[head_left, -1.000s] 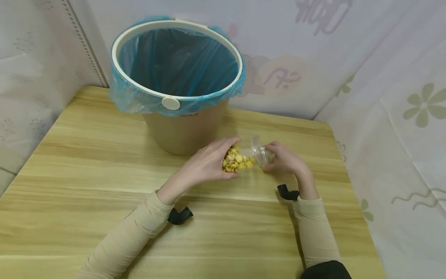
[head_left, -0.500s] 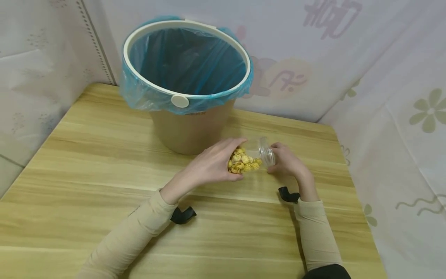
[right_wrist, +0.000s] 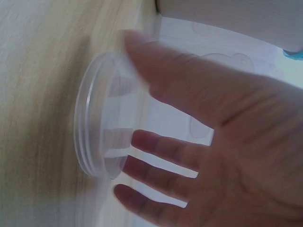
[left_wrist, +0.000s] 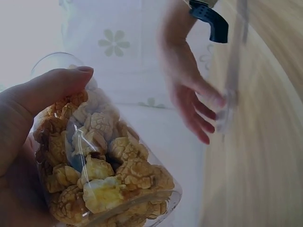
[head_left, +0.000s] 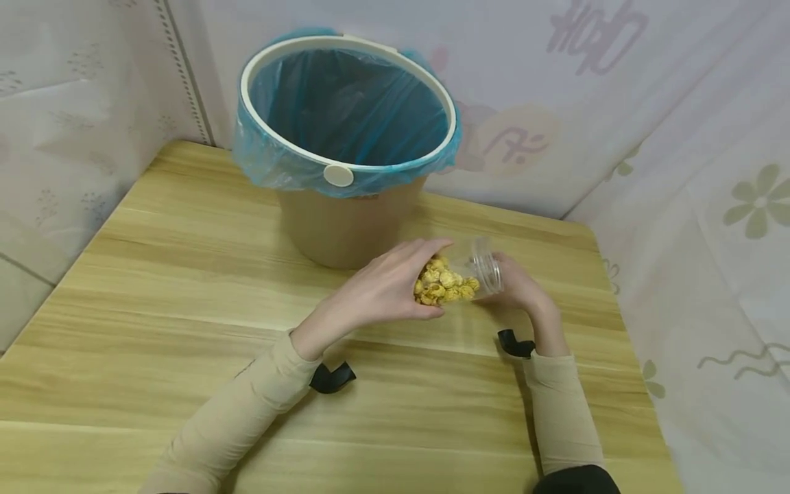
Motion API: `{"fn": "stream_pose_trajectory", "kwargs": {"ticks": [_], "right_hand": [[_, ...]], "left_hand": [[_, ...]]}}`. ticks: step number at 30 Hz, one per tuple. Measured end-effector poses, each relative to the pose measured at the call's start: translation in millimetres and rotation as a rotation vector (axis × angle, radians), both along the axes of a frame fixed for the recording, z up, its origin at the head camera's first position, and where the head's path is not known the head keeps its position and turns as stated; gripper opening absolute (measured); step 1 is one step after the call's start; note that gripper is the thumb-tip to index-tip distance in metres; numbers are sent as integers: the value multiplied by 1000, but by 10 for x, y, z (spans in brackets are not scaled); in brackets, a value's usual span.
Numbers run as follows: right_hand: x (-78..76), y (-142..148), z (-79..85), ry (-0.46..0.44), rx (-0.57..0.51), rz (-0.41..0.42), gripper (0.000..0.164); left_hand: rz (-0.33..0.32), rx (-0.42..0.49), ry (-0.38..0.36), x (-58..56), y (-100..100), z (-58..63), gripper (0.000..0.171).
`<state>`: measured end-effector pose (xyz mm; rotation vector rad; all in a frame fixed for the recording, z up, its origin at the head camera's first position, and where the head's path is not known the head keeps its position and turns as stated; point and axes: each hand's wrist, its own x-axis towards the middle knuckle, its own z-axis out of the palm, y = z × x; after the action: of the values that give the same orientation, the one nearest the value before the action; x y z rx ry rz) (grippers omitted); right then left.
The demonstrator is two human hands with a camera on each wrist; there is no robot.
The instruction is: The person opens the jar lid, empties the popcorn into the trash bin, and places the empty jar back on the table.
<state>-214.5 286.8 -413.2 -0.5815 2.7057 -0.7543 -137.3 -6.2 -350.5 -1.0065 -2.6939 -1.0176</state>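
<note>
My left hand (head_left: 391,285) grips a clear plastic jar (head_left: 464,261), tilted on its side with its ridged mouth toward the right. Yellow popcorn (head_left: 446,283) lies inside it; in the left wrist view the popcorn (left_wrist: 135,175) looks brownish and my thumb crosses the jar's wall. Behind the mouth is my right hand (head_left: 523,287), its fingers partly hidden. A round clear lid (right_wrist: 90,116) sits at the tabletop in the right wrist view. Around its edge, the fingers (right_wrist: 156,175) of that hand are spread and fairly straight, with the fingertips right at the rim.
A tan bin (head_left: 352,226) with a white ring and blue liner bag (head_left: 278,161) stands on the wooden table (head_left: 185,274), behind my left hand. Black bent pieces (head_left: 333,378) stick out at both wrists. Patterned cloth (head_left: 679,192) hangs around the table's back and sides.
The head view has shifted, so the bin and hands sit farther right in it. The jar stays in my left hand, and its mouth now overlaps more of my right fingers.
</note>
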Motion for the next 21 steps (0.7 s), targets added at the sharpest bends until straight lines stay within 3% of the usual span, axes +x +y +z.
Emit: {"fn": "stream_pose_trajectory", "kwargs": {"ticks": [3, 6, 11, 21], "right_hand": [[-27, -20, 53, 46, -83, 93, 54], [8, -108, 253, 68, -182, 88, 54], [30, -237, 587, 142, -261, -22, 45], [-323, -227, 756, 314, -268, -161, 39]], "left_hand": [[2, 8, 23, 36, 7, 55, 95], [13, 19, 56, 74, 8, 134, 94], [37, 24, 106, 148, -32, 312, 95], [70, 32, 165, 217, -194, 612, 96]]}}
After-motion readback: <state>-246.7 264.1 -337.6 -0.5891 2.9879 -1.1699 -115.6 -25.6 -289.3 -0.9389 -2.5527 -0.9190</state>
